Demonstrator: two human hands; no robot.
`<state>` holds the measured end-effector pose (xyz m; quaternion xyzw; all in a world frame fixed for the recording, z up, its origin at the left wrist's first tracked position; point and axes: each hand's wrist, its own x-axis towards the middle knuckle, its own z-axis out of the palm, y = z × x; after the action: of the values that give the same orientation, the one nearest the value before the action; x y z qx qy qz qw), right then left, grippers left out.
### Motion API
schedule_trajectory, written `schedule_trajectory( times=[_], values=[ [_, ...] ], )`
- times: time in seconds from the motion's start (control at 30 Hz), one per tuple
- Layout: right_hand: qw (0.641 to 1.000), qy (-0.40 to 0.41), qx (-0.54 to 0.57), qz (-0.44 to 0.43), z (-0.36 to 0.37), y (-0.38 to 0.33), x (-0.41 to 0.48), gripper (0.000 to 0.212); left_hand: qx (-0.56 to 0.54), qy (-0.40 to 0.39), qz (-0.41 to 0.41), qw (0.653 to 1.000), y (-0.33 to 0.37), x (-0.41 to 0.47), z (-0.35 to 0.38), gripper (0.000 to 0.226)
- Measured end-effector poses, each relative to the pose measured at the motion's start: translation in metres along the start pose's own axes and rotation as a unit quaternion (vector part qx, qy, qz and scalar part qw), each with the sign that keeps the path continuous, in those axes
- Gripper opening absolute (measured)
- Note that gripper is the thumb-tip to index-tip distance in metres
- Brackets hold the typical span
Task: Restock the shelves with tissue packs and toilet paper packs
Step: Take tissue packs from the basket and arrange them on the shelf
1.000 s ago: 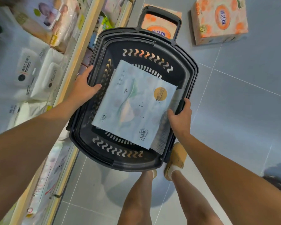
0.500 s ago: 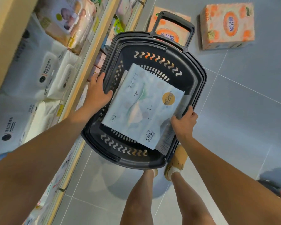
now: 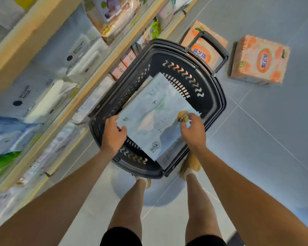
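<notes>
Moved off rim | left hand, right hand grip flat glossy tissue pack | slotted black plastic basket

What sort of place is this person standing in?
Most likely a shop aisle: shelves stocked with wrapped tissue packs, a black shopping basket holding a pale blue pack gripped by the left hand and right hand, and orange tissue packs lying on the tiled floor.
</notes>
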<state>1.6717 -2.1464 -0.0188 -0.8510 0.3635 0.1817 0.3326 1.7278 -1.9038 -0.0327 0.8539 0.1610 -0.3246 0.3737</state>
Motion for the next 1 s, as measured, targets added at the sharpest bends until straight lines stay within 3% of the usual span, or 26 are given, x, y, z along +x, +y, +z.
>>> schedule_trajectory(
  times=[0.17,0.27,0.33,0.5,0.57,0.67,0.7,0.8,0.9,1.0],
  values=[
    [0.996,-0.040,-0.044,-0.074,-0.013,0.001,0.021,0.049,-0.070,0.019,-0.062,0.995,-0.020,-0.022,0.022,0.042],
    [0.989,-0.067,-0.069,-0.114,-0.019,0.001,0.038,0.053,-0.114,0.030,-0.112,0.987,-0.062,-0.018,0.050,0.074],
    [0.982,-0.091,-0.082,-0.141,-0.021,0.004,0.050,0.054,-0.141,0.050,-0.140,0.979,-0.088,-0.015,0.077,0.081],
    [0.971,-0.150,-0.089,-0.160,-0.017,0.005,0.088,0.062,-0.224,0.119,-0.149,0.956,-0.038,-0.042,0.100,0.043],
    [0.969,-0.167,-0.082,-0.160,-0.011,0.006,0.102,0.073,-0.257,0.128,-0.148,0.947,-0.040,-0.040,0.112,0.057],
    [0.968,-0.190,-0.054,-0.154,-0.003,0.010,0.118,0.088,-0.302,0.137,-0.187,0.925,-0.053,-0.029,0.125,0.098],
    [0.968,-0.199,-0.040,-0.149,-0.001,0.011,0.122,0.090,-0.314,0.147,-0.197,0.917,-0.056,-0.024,0.129,0.100],
    [0.967,-0.227,0.008,-0.114,0.004,0.016,0.135,0.087,-0.376,0.162,-0.199,0.890,-0.062,-0.012,0.139,0.092],
    [0.960,-0.269,0.045,-0.069,0.009,0.020,0.147,0.086,-0.423,0.142,-0.166,0.879,-0.058,-0.007,0.144,0.065],
    [0.942,-0.324,0.053,-0.065,0.009,0.021,0.152,0.064,-0.446,0.089,-0.117,0.883,-0.050,-0.007,0.146,0.039]
  ],
)
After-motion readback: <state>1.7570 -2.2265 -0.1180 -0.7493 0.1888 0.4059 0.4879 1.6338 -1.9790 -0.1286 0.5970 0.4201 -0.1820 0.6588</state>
